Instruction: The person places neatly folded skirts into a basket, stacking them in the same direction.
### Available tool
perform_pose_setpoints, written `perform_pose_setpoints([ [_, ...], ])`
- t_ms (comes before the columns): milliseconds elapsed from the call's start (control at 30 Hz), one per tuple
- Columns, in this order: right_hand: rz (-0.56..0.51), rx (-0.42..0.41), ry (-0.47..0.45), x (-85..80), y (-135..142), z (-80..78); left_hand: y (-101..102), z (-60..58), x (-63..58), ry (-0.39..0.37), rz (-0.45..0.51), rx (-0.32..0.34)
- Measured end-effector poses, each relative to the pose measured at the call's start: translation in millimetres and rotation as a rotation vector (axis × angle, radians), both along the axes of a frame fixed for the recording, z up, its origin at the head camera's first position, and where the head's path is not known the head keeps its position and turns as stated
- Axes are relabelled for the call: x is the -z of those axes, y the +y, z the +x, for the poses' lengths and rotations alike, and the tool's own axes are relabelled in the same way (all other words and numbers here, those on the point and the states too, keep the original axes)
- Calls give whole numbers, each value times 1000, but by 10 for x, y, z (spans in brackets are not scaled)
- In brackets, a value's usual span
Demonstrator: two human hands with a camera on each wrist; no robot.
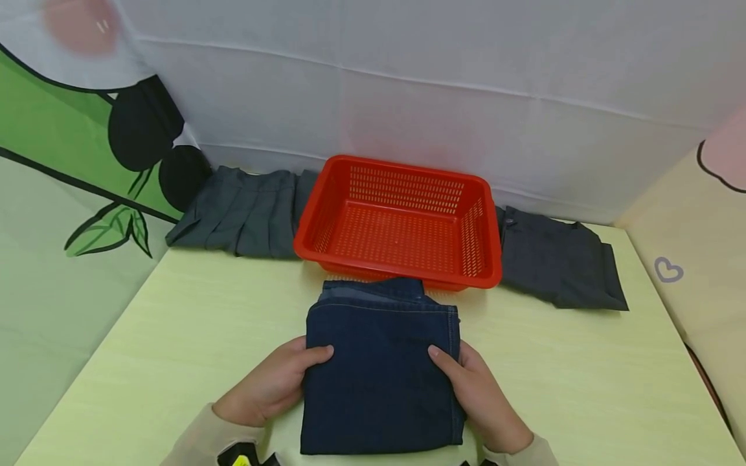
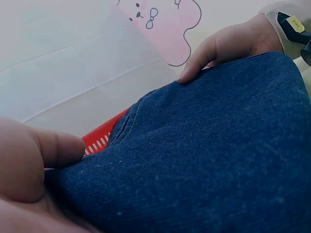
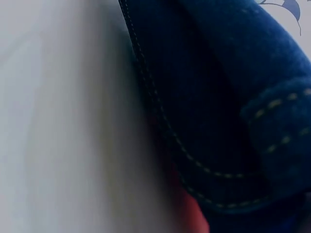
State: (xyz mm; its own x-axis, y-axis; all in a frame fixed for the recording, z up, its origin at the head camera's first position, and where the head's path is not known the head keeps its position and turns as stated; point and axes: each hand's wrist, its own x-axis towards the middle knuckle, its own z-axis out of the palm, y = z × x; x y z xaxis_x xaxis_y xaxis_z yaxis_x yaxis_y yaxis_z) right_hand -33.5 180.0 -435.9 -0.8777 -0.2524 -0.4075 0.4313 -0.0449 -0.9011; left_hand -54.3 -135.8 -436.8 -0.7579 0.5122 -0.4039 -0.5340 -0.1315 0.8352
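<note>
Folded dark-blue jeans (image 1: 381, 382) are held between both hands, flat face toward me, close over the table in the head view. My left hand (image 1: 280, 378) grips the left edge, its thumb on the front and its fingers hidden behind. On the opposite edge, my right hand (image 1: 480, 395) pinches the denim the same way. In the left wrist view the denim (image 2: 194, 141) stretches from the left thumb to the right hand (image 2: 233, 48). Pale stitching and layered folds of the jeans (image 3: 194, 97) fill much of the right wrist view, where no hand shows.
Just beyond the jeans, a red slotted plastic basket (image 1: 402, 269) stands with nothing inside. A grey pleated garment (image 1: 250, 213) lies folded to its left, and a dark grey folded garment (image 1: 550, 259) to its right. A white cloth backdrop (image 1: 419, 97) hangs behind the pale-yellow table (image 1: 588, 369).
</note>
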Motion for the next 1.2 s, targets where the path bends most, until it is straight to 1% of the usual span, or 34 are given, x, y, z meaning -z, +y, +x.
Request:
perform_pose_setpoints([
  [200,14,-9,0,-90,9,29,0,22,-46,-11,-18,0],
  [367,-29,-27,-2,-175,36,72,-14,57,-112,-8,-23,14],
  [533,-45,-19,-5,-282,56,108,-21,83,-237,20,-5,42],
  [700,-1,-24,-4,-446,69,148,-45,86,-383,44,-16,68],
  [767,19,-28,18,-523,77,146,-51,70,-446,55,-28,78],
  [833,24,-37,59,-595,85,128,-52,42,-512,75,-41,87],
  [933,18,-66,172,-678,96,70,-47,-15,-620,106,-62,90],
  [1067,29,-74,294,-756,104,-38,-28,-116,-769,137,-103,83],
  [1200,56,-42,321,-818,116,-176,19,-261,-869,163,-133,78],
])
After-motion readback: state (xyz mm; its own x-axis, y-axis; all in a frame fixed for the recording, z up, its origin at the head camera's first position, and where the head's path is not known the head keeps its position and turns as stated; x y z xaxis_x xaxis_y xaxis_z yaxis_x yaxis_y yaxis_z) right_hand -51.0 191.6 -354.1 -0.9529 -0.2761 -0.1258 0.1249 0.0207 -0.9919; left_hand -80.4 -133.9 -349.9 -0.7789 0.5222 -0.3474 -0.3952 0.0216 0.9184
